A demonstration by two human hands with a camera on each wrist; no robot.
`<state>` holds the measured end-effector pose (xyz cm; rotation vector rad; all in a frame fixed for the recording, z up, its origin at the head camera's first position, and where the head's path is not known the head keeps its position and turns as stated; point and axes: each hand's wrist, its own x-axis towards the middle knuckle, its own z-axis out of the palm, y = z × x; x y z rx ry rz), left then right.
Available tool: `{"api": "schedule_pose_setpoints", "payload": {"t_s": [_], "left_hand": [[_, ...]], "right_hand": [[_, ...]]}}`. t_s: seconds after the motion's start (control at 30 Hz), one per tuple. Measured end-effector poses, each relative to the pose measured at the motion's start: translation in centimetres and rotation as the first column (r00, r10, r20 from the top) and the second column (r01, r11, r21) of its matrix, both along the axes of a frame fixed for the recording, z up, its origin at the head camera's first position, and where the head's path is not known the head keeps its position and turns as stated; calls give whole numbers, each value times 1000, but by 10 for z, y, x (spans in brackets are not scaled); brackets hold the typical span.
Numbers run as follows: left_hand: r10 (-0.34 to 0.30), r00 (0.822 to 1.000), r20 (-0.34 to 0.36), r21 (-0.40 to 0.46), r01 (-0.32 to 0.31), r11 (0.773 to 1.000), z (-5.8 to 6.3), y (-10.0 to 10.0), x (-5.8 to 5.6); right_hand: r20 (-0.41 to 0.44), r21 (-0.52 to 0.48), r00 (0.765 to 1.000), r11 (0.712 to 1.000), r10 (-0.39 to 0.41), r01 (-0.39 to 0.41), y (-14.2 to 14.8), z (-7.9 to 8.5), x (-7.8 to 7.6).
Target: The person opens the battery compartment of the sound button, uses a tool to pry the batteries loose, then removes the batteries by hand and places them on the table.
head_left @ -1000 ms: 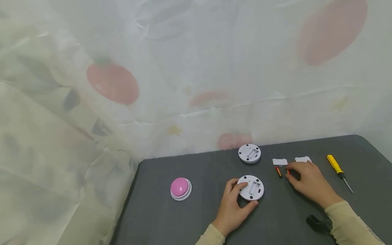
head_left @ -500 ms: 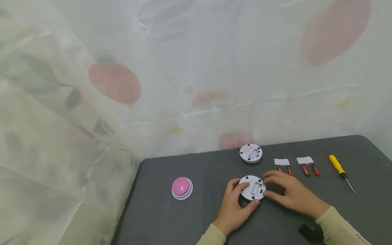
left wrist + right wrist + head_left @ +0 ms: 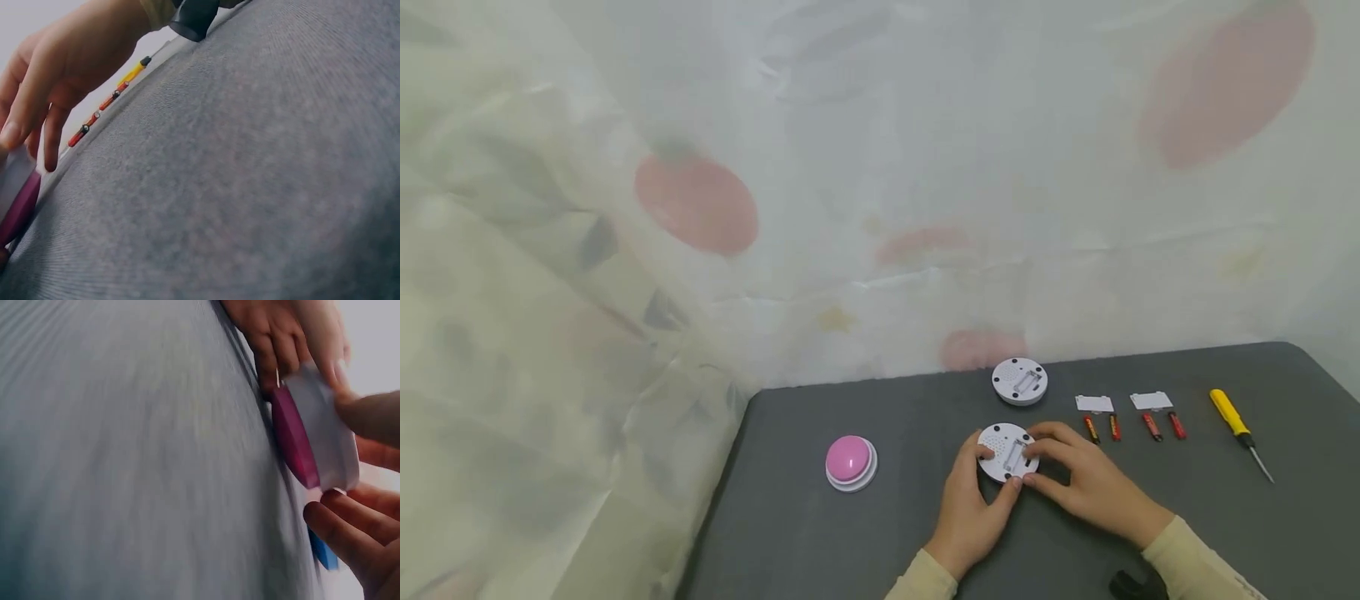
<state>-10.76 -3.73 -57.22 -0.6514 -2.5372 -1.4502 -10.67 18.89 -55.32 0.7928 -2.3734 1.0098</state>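
- Hanging across the far side and down the left, pale, creased sheeting point(image 3: 925, 183) encloses the space, printed with faded red fruit, yellow stars and grey leaves.
- Below it spreads a dark grey table point(image 3: 805, 542) with rounded far corners; close up, its surface looks finely ribbed.
- Both hands meet near the table's middle: the left hand point(image 3: 968, 512) grips the left and near sides of a round white unit point(image 3: 1004, 457), while the right hand point(image 3: 1088, 481) holds its right side between thumb and fingers. Its slotted base faces up, its magenta dome down.
- Directly beyond sits a second white unit point(image 3: 1019, 382), base up, by the far edge.
- Well to the left stands a pink button point(image 3: 849, 460), dome up.
- At far right lies a yellow-handled screwdriver point(image 3: 1234, 418), shaft pointing near and right.
- Left of it rest two white covers point(image 3: 1094, 404).
- Smallest are four batteries point(image 3: 1152, 427), a pair just nearer than each cover.
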Motion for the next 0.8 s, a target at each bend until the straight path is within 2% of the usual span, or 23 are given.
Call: {"api": "schedule_pose_setpoints", "payload": {"t_s": [0.1, 0.27, 0.37, 0.53, 0.8], "left_hand": [[60, 998, 29, 24, -61, 998, -2, 2, -4], [156, 987, -32, 39, -155, 987, -8, 2, -20], [183, 982, -47, 30, -182, 983, -11, -2, -32], [170, 985, 27, 24, -171, 985, -10, -9, -45], [137, 981, 137, 44, -144, 989, -7, -8, -47]], "right_hand": [[10, -18, 1000, 1000, -17, 17, -8, -5, -9], [14, -20, 999, 998, -52, 52, -23, -10, -27], [25, -19, 994, 994, -104, 105, -35, -12, -38], [67, -50, 983, 984, -169, 173, -55, -13, -55], [80, -62, 976, 977, -200, 205, -68, -15, -68]]}}
